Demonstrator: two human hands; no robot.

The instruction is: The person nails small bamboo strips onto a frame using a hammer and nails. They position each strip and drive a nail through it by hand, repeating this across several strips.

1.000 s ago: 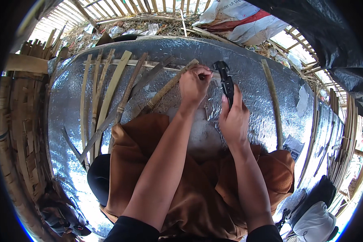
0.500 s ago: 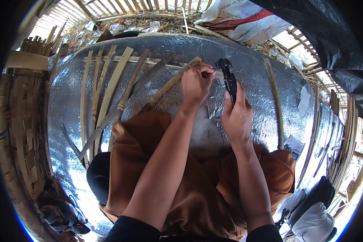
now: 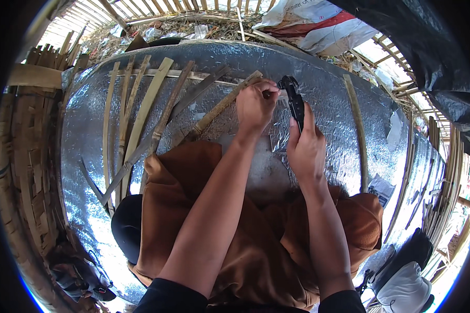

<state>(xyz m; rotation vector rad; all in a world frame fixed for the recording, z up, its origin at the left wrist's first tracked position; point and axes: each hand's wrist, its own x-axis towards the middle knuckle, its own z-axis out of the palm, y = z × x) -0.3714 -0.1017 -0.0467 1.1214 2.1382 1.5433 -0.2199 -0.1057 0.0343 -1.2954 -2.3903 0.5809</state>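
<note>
My right hand (image 3: 308,148) is wrapped round the handle of a short black claw hammer (image 3: 294,103), which stands nearly upright with its head at the top. Just left of the hammer head, my left hand (image 3: 256,104) is closed in a pinch. What lies between its fingertips is too small to make out. Beneath and beside the left hand, a bamboo strip (image 3: 222,108) slants down to the left. Brown cloth (image 3: 193,180) covers my lap, below both forearms.
Several bamboo strips (image 3: 147,104) lie on the silvery foil sheet (image 3: 324,68) to the left. One long strip (image 3: 356,130) lies to the right. A bamboo stack (image 3: 31,151) borders the left side. A grey cap (image 3: 404,287) sits at lower right.
The hammer and my right hand have shifted slightly left, bringing the hammer head closer to my left fingertips. My left hand keeps its pinch almost in place.
</note>
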